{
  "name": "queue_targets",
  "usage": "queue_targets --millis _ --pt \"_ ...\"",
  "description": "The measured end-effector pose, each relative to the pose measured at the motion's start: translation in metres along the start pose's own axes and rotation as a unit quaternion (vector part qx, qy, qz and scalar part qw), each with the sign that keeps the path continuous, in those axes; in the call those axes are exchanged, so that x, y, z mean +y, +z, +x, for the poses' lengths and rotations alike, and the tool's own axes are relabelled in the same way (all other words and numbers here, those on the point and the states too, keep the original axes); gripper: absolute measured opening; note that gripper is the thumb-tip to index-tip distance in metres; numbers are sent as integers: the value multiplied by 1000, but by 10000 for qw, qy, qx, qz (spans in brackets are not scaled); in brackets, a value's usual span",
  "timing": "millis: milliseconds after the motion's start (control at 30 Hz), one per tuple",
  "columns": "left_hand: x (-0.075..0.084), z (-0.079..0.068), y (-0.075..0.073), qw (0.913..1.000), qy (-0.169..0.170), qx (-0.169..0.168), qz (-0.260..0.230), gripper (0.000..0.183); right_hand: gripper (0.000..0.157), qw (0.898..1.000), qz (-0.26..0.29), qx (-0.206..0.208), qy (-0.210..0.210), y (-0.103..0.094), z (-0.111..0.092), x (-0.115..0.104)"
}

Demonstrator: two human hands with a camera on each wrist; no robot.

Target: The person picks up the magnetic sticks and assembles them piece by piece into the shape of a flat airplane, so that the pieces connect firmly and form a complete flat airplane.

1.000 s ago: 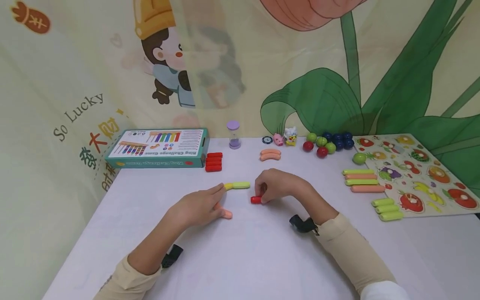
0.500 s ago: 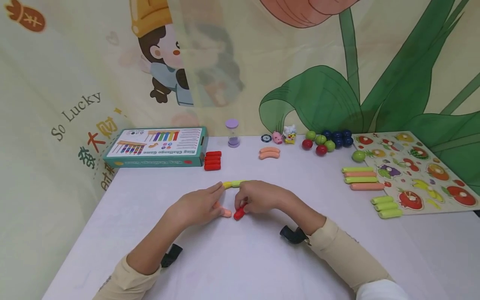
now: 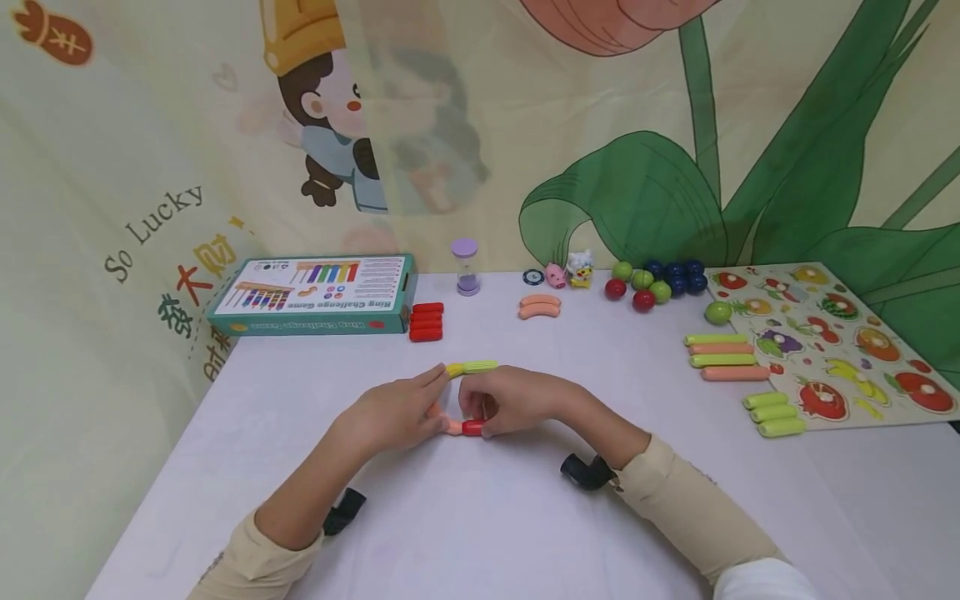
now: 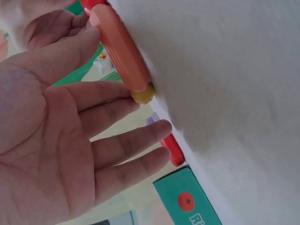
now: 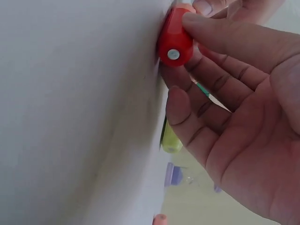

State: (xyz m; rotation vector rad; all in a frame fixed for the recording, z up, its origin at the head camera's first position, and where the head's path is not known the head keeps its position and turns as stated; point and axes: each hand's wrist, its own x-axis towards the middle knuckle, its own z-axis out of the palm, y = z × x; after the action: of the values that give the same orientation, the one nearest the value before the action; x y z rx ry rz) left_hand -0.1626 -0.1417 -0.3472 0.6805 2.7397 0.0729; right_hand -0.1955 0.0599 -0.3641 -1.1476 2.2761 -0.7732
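In the head view my left hand (image 3: 393, 412) is at a chain of toy pieces on the white table. Its thumb and forefinger hold a salmon-coloured ribbed curved rod (image 4: 119, 49) by its two ends; the other fingers are extended. A yellow piece (image 3: 454, 370) lies at its far end, joined in line with a light green ribbed rod (image 3: 480, 366). My right hand (image 3: 513, 396) pinches a short red rod (image 5: 174, 40) with a silver disc in its end. The red rod's left end meets the salmon rod's near end. My fingers hide part of both.
Behind are a game box (image 3: 311, 300), several red rods (image 3: 426, 323), a sand timer (image 3: 467, 271), salmon curved rods (image 3: 539, 306) and small figurines (image 3: 580, 271). To the right lie coloured balls (image 3: 660, 292), green rods (image 3: 772, 414) and a fruit puzzle board (image 3: 840, 350).
My right hand has carried the red rod left and toward me, turned it, and brought it against the near end of the salmon rod. My left hand has stayed in place.
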Motion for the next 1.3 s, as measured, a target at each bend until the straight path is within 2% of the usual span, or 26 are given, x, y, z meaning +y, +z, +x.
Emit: queue_targets --millis 367,533,667,800,867,933,1067,1133,1200,1300 --pt "3 1 -2 9999 -113 -81 75 76 8 9969 -605 -143 474 -9 -7 5" --pt "3 -1 -2 9999 -54 -110 106 76 4 9946 -693 -249 726 -23 -18 5" --pt "3 -1 -2 9999 -64 -137 71 75 5 9911 -696 -77 1132 -42 -30 15" --pt "4 0 -1 9999 -24 -110 59 75 8 9808 -731 413 1759 -63 -46 36" --pt "4 0 0 9999 18 -94 66 74 12 9681 -792 873 2213 -73 -56 48" --pt "4 1 0 9999 56 -64 64 74 18 9475 -861 1492 2695 -83 -67 63" --pt "5 0 -1 9999 139 -29 4 72 30 8889 -897 2917 3415 -97 -90 91" --pt "5 0 -1 9999 159 -38 -26 71 37 8635 -959 3360 3637 -99 -98 102" --pt "6 -1 -2 9999 153 -64 -25 72 44 8491 -1022 3540 3785 -99 -102 109" --pt "6 -1 -2 9999 149 -62 32 72 46 8438 -1137 3417 3979 -99 -104 116"
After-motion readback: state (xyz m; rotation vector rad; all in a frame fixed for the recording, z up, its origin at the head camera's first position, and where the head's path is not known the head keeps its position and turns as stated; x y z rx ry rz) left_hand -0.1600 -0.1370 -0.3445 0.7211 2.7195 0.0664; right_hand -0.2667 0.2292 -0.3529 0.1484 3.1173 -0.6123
